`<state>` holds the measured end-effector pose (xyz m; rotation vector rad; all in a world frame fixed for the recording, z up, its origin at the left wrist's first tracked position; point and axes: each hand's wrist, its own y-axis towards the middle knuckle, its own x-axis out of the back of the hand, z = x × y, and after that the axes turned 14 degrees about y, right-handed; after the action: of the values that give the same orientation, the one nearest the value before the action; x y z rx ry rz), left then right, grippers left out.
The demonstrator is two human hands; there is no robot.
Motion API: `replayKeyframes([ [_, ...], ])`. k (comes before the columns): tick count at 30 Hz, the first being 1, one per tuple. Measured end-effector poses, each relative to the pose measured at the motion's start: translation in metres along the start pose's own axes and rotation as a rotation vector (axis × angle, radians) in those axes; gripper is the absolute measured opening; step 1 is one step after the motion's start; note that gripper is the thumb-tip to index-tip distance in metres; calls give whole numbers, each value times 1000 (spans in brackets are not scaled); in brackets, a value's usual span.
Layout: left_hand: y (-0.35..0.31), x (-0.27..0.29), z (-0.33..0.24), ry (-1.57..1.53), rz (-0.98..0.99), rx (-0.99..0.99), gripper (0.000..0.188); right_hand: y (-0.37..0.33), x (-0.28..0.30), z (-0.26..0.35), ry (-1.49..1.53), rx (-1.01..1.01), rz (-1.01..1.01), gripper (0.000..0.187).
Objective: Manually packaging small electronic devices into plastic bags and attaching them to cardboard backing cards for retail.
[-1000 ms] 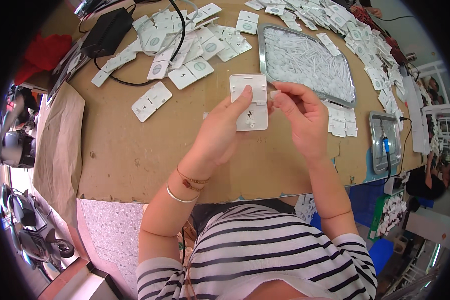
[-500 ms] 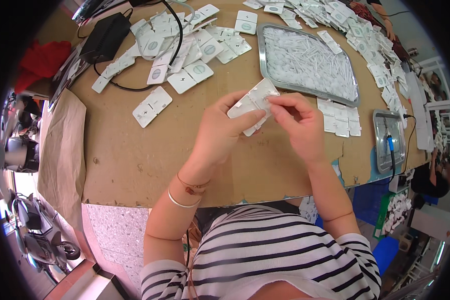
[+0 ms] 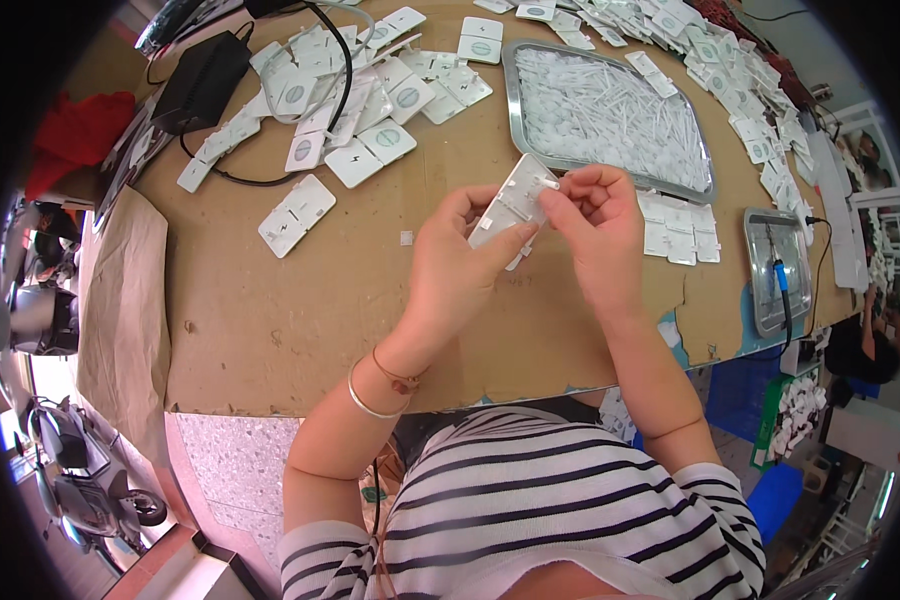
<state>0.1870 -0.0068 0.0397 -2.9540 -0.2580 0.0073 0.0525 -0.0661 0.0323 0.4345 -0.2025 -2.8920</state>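
Note:
My left hand (image 3: 455, 255) grips a white plastic switch plate (image 3: 510, 207) by its edges, thumb across its ribbed back. The plate is tilted above the table. At its upper right end, my right hand (image 3: 605, 225) pinches a small white plastic piece (image 3: 549, 184), partly covered by my fingers. Whether that piece is seated in the plate I cannot tell. A tiny white square (image 3: 406, 238) lies on the table left of my left hand. Farther left rests another plate (image 3: 298, 216), ribbed back upward.
A metal tray (image 3: 513, 100) of small white plastic parts stands beyond my hands. White plates are heaped at the far left (image 3: 370, 157) and far right (image 3: 755, 150). A black power box (image 3: 202, 82) with cable sits left. A smaller tray (image 3: 760, 300) holds a blue-handled soldering iron (image 3: 781, 275).
The plate has turned more upright in my left hand. My right hand has shifted slightly up, still pinching at its end. The tiny white square now shows on the table.

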Motion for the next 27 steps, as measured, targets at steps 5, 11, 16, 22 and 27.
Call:
replayKeyframes([
  [5,1,0,2,49,-17,-46,35,2,3,1,117,-78,42,27],
  [11,0,0,2,26,-2,-31,36,2,8,1,91,-60,83,26],
  [16,-1,-1,2,34,-4,-63,36,1,5,1,68,-45,94,27],
  [22,-3,-5,6,60,-45,-82,37,-3,-2,-6,-37,22,-24,30],
  [27,-1,-7,15,139,-82,-244,30,1,2,6,150,-205,-40,28],
])
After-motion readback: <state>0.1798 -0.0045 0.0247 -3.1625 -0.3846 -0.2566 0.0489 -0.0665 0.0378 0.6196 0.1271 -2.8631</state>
